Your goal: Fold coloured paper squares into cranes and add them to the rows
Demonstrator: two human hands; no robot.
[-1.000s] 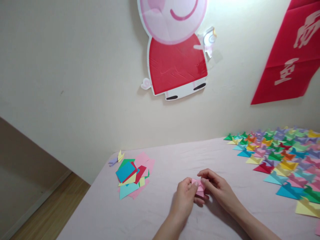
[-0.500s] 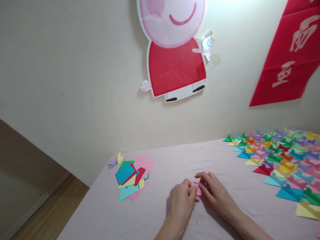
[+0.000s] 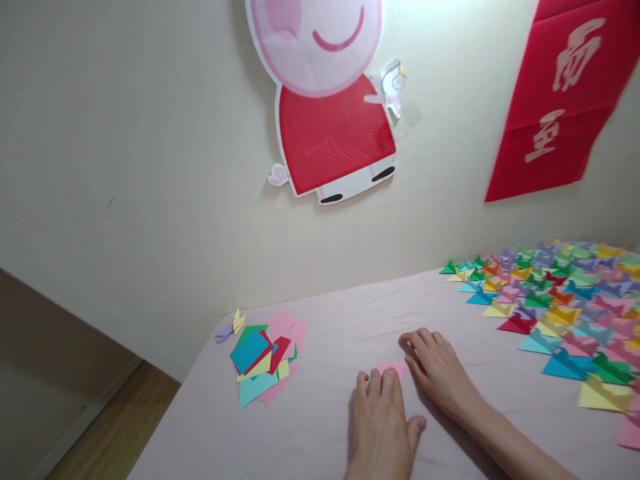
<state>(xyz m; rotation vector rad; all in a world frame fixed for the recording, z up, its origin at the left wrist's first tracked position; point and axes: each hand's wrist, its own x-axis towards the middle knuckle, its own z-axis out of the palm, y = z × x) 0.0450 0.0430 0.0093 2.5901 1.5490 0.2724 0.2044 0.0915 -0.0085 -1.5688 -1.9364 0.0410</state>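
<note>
A small piece of pink paper (image 3: 395,368) lies on the pale pink sheet, partly covered by my left hand. My left hand (image 3: 384,413) rests palm down over its near edge, with the fingers extended and the thumb out to the right. Just to the right of the paper, my right hand (image 3: 434,365) is held with fingers apart and loosely curved, thumb near the paper's corner, and nothing shows in it. How the paper is folded underneath the left hand is hidden.
To the left lies a pile of coloured paper squares (image 3: 257,357), with small folded yellow and purple pieces (image 3: 233,327) behind it. Rows of folded paper birds (image 3: 565,313) fill the right side. A wall with a pig cutout (image 3: 335,137) rises behind the sheet-covered surface (image 3: 200,433).
Both hands were pinching the folded pink paper; now the left hand lies flat over it and the right hand has come away. The camera view has shifted slightly to the right.
</note>
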